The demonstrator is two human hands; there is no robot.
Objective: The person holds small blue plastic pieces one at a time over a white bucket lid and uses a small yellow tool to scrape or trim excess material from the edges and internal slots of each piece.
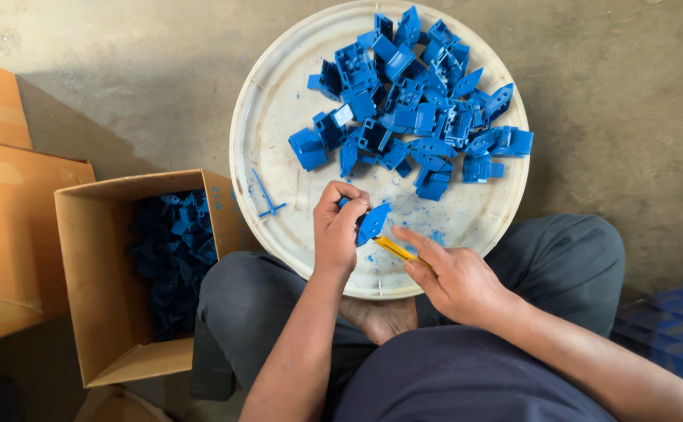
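- Knees and lap fill the bottom of the view; person's sitting cross-legged on a concrete floor with a round white tray (279,101) resting in front of the shins
- left hand (337,230) is closed around a blue plastic part (372,223), pinched between thumb and fingers just above the near rim of the tray
- right hand (455,280) is gripping a yellow knife (392,248); its tip sits right at the lower edge of the part, looks like flash is being trimmed off
- pile of parts (415,101) sits on the far half of the tray; blue shavings (427,230) are scattered on the near half, right by the hands
- thin blue sprue (267,199) lies alone near the tray's left rim
- open box (91,273) to the left holds more blue parts, darker in its shadow; more cardboard beyond it
- my take on doing this bit well: keep the blade shallow and cut away from the holding thumb; turn the part rather than the knife; keep it over the tray so the shavings land there
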